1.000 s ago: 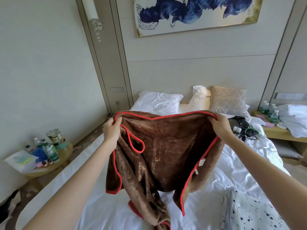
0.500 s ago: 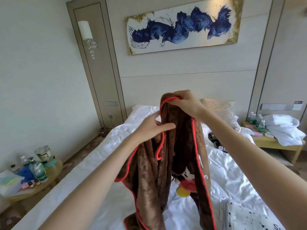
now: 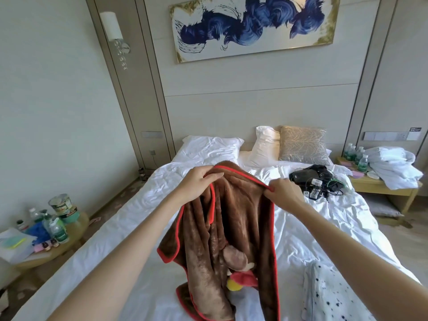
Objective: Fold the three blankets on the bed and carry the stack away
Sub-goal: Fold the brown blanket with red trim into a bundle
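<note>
- Fingers point(image 3: 214, 175) of the left hand point(image 3: 196, 185) curl over the red-trimmed top edge of the brown blanket point(image 3: 234, 216), thumb underneath, gripping it.
- Right hand point(image 3: 284, 193) pinches the same red edge a little further right, between thumb and fingertips point(image 3: 269, 189).
- Both hands sit near the middle of the frame, close together but apart, with a short span of hem arched between them.
- Brown blanket hangs from that edge in long vertical folds. Its lower end rests on the white sheet of the bed point(image 3: 111, 256) at bottom centre.
- A red and yellow figure point(image 3: 240, 280) shows among the lower folds. Cannot tell whether it is sewn to the blanket.
- Spotted blanket point(image 3: 328, 295), white with dark flecks, lies on the bed at lower right, just beside the brown one.
- Head of the bed: one flat white pillow point(image 3: 210, 149), one upright white pillow point(image 3: 266, 144), one patterned cushion point(image 3: 303, 144).
- Black pouch point(image 3: 305, 176) with tangled cables lies on the sheet, right of centre.
- Round side table point(image 3: 78, 230) at the left edge carries bottles and a tin.
- Nightstand point(image 3: 382, 189) at the right edge carries green-labelled bottles and a heap of white linen point(image 3: 393, 165).
- Blue-and-white painting point(image 3: 252, 26) hangs top centre.
</note>
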